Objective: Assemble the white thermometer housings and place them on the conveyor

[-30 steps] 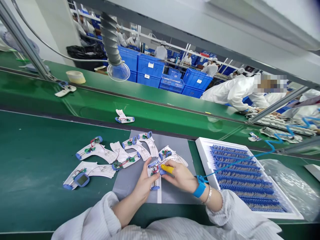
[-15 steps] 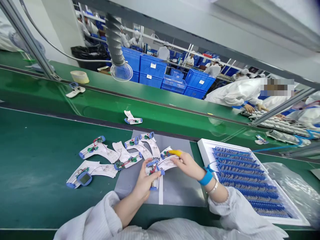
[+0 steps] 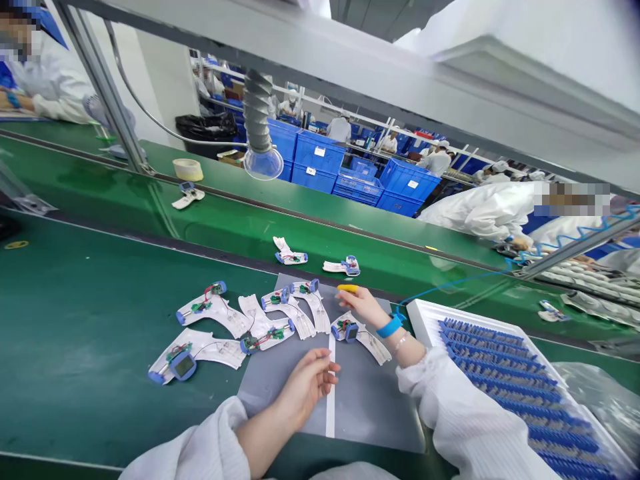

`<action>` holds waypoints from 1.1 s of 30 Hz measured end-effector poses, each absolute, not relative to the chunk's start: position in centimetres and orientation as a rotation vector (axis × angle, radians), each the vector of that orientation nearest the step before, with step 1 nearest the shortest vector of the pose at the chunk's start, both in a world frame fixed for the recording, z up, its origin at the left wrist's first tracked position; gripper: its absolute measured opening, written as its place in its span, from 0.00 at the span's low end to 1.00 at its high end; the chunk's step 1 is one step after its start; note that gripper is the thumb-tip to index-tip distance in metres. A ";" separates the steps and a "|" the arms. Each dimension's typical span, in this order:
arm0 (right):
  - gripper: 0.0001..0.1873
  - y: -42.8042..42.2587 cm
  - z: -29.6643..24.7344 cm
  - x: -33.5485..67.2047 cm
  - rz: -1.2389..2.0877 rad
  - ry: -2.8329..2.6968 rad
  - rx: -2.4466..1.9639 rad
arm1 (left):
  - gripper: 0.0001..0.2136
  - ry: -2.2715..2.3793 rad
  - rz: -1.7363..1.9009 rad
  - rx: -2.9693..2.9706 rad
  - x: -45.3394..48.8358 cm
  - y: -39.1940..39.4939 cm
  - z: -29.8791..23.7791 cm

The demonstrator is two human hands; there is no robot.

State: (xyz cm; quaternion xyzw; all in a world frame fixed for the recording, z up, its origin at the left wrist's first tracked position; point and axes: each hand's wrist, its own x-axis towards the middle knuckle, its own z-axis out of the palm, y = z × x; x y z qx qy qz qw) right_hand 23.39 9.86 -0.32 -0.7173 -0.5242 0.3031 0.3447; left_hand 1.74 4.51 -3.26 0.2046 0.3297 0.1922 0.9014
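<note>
Left hand (image 3: pixel 307 385), loosely curled, above the grey mat (image 3: pixel 373 407); right hand (image 3: pixel 367 309), wearing a yellow finger cot (image 3: pixel 347 289), well apart from it. I see nothing held in either. The nearest white housing half (image 3: pixel 369 341) lies on the mat beside the right hand; lifting it by its edges would best spare the display (image 3: pixel 351 332).

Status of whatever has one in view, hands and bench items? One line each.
Left hand: empty, fingers loosely curled.
Right hand: empty, fingers open.
Grey mat: lying flat, partly covered.
Rightmost housing on the mat: open, electronics exposed.
Bottom-left housing: open, display facing up.
Blue wrist strap: fastened round the right wrist.
White tray: loaded with rows of blue parts.
Clear bag: crumpled.
</note>
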 end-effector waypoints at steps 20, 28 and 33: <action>0.13 15.9 5.3 15.2 0.538 -1.794 -2.035 | 0.24 0.775 1.230 1.089 0.7 5.4 -2.6; 0.18 2.4 7.3 14.1 0.966 -2.021 -1.489 | 0.30 0.683 1.152 1.506 0.2 5.3 -3.2; 0.19 0.3 8.4 15.3 0.411 -2.370 -1.756 | 0.32 0.686 1.034 1.674 0.0 5.1 -3.4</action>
